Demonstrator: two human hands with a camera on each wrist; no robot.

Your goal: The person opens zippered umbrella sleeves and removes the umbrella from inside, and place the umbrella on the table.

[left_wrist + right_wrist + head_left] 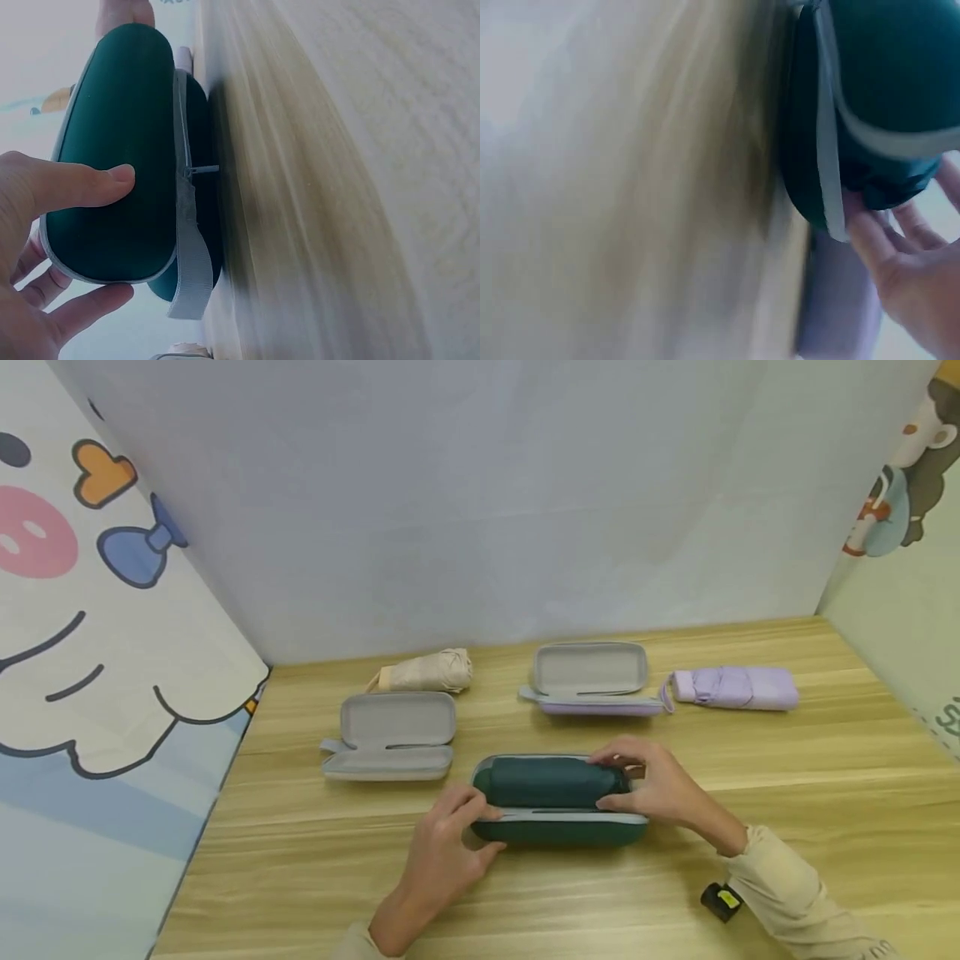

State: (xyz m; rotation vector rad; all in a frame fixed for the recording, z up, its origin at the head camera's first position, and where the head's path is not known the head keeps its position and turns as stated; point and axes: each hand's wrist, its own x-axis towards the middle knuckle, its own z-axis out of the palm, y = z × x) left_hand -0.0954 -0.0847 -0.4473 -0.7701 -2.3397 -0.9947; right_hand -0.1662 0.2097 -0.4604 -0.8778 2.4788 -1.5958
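A folded dark green umbrella (547, 782) lies lengthwise in an opened green zip case (562, 833) near the middle of the table. My right hand (656, 783) grips the umbrella's right end, thumb toward the near side and fingers at the far side. At the case's left end my left hand (448, 837) pinches the near half by its rim. The left wrist view shows that thumb flat on the green shell (124, 120), with a grey strap (191, 274) hanging beside it. In the right wrist view, fingers reach under the umbrella's gathered end (892, 187).
Behind to the left, a beige folded umbrella (427, 673) lies beyond an opened beige case (386, 764). An opened lilac case (600, 707) and a lilac folded umbrella (738, 688) are at the back right. A small black object (722, 902) sits near my right sleeve (780, 877).
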